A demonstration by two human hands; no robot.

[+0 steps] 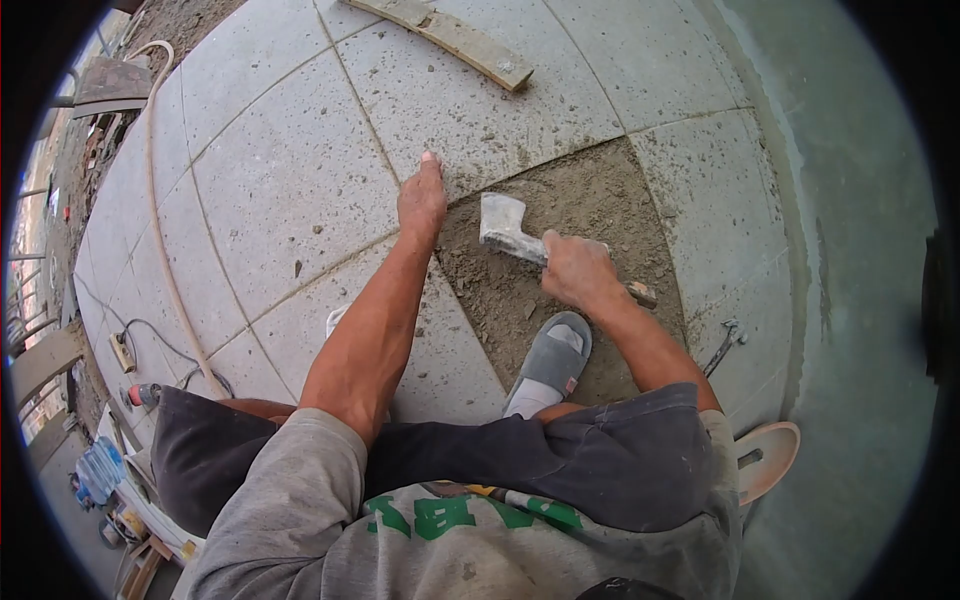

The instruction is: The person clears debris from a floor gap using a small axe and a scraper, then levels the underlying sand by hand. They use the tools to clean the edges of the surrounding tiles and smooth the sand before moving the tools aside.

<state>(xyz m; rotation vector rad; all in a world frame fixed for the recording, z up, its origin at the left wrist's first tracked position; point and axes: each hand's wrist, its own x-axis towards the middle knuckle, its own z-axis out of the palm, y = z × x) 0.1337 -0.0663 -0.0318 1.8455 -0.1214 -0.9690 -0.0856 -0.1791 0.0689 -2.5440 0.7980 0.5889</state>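
My right hand is wrapped round the handle of a pale, dust-caked hatchet. Its broad head hangs over the square bed of loose sandy mortar, turned to the left. Part of the handle sticks out behind the fist. My left hand is at the edge of a grey floor tile, just left of the mortar bed, fingers stretched forward and nothing seen in them. A foot in a grey slipper rests at the near side of the bed.
A wooden board lies across the far tiles. Beside my right leg are a metal tool and a shallow oval pan. A hose runs along the left, with a cable nearby. Smooth greenish floor borders the tiles.
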